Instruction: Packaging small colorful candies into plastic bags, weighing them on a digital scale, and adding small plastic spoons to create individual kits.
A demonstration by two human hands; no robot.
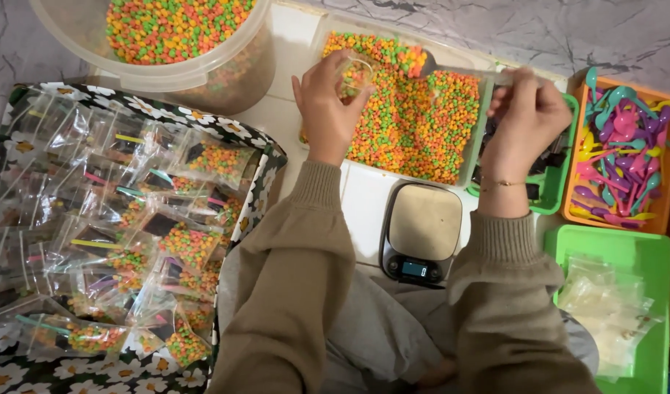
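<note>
Your sleeves (291,292) are filling the near edge, and the scale (421,232) is sitting between your forearms, just short of your wrists. Your left hand (326,109) is pinching a small clear bag (355,73), fingers closed round it, over the left part of the tray (472,157) of coloured pellets (415,117). Your right hand (526,117) is gripping a spoon handle, fingers curled shut, with the spoon (451,69) bowl reaching left toward the bag's mouth and carrying pellets. Past your left fingertips a bucket (167,69) is crowding the tray's far left corner. Right of your right knuckles, a green bin (564,179) and an orange bin (663,157) of plastic spoons are standing close. Left of your left arm, a flowered box (258,186) of filled bags is touching your sleeve, leaving little room either side.
</note>
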